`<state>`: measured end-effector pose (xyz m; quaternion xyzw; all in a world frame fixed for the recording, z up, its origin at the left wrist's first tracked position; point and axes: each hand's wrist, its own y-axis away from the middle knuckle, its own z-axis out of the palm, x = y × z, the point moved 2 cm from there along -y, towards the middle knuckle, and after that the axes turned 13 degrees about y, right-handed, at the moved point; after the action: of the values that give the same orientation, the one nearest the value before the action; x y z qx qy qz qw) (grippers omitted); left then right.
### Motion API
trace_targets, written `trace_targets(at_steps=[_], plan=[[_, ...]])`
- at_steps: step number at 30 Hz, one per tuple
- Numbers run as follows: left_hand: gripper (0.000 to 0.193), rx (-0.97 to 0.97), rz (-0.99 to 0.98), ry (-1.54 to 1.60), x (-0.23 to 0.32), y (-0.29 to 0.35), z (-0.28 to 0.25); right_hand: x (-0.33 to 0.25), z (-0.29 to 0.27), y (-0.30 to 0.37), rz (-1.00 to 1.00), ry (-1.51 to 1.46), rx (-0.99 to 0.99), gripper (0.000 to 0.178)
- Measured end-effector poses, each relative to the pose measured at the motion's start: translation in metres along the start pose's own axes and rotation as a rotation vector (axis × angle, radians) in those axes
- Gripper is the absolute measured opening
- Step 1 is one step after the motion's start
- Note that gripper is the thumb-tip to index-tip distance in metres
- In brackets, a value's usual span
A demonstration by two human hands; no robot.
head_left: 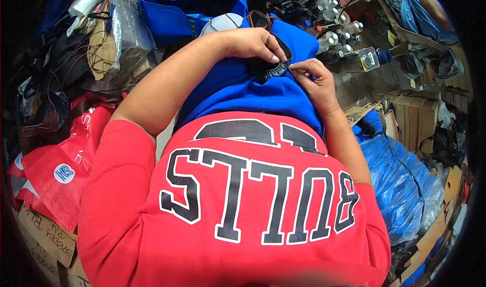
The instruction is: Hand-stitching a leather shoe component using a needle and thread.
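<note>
Fabric (pixel 223 97), blue, covers the lap, a small black piece (pixel 276 71) lying on it between left hand (pixel 255 44) and right hand (pixel 320 83).
In the head view, the left hand bends in from above, thumb and fingers pinching the piece's upper edge; the right hand has curled fingers, its fingertips at the right edge, though whether they grip it I cannot tell. The piece shows a ribbed or gathered front. Beyond lie a blue bag (pixel 169 16) and, to the right, capped clear bottles (pixel 331 37); a red bag (pixel 53 173) lies at left, blue plastic wrapping (pixel 397 188) at right.
</note>
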<state>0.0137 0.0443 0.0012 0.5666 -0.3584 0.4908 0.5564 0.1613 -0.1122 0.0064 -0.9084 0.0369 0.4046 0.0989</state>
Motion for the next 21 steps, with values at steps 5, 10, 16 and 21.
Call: trace_targets(at_steps=[5, 10, 16, 21], plan=[[0.028, -0.073, 0.002, -0.073, 0.0, 0.0, 0.0, -0.012, -0.002, 0.008, 0.005, 0.184, 0.05, 0.018], [0.029, -0.104, -0.014, -0.177, 0.003, 0.0, 0.002, -0.03, -0.006, 0.008, -0.127, 0.421, 0.058, 0.018], [0.036, -0.147, 0.03, -0.26, 0.004, 0.001, 0.005, -0.047, -0.011, -0.003, -0.204, 0.724, -0.144, 0.013], [0.034, -0.065, 0.086, -0.342, 0.004, -0.005, 0.007, -0.043, -0.012, -0.027, -0.169, 0.845, -0.442, 0.02]])
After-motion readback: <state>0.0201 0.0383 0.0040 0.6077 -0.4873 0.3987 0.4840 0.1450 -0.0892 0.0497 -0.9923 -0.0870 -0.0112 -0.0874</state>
